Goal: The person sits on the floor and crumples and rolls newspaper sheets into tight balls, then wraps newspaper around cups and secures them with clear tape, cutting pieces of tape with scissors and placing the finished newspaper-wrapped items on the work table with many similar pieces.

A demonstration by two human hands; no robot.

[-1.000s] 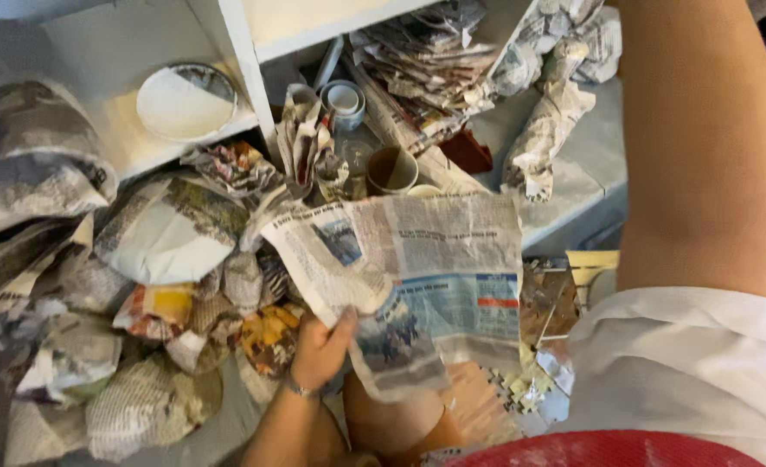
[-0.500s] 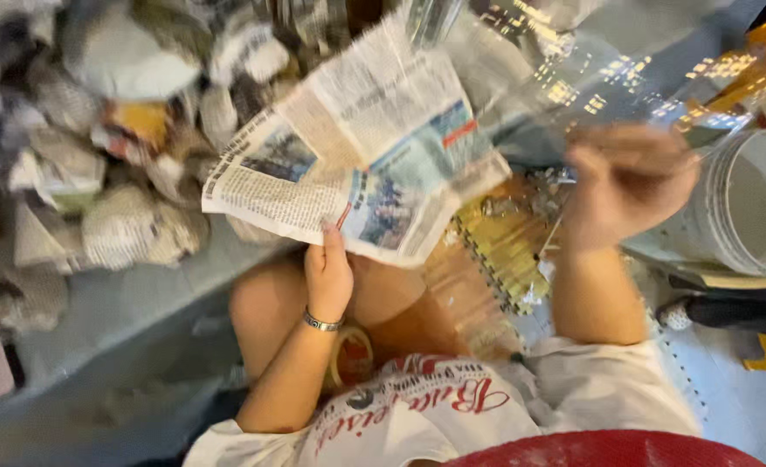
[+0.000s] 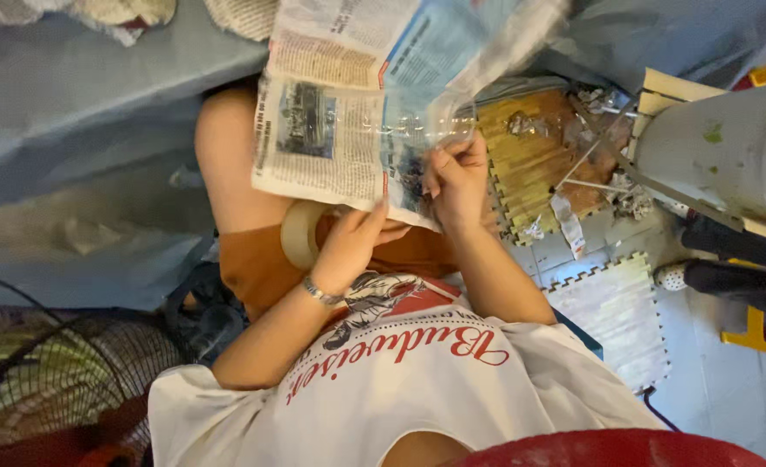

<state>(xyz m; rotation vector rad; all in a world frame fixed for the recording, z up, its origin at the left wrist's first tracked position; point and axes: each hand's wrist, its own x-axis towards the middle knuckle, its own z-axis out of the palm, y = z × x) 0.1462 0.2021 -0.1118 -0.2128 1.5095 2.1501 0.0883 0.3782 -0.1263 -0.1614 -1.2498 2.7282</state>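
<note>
Both hands grip one newspaper sheet at upper centre of the frame, left hand pinching its lower edge and right hand closed on a clear glass against it, apparently steadying both over the lap for wrapping.

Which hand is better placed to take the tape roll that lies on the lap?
Left, probably. The left hand pinches the lower edge of the newspaper right beside the tape roll, nearly touching it. The right hand is farther off and grips a clear item against the newspaper.
</note>
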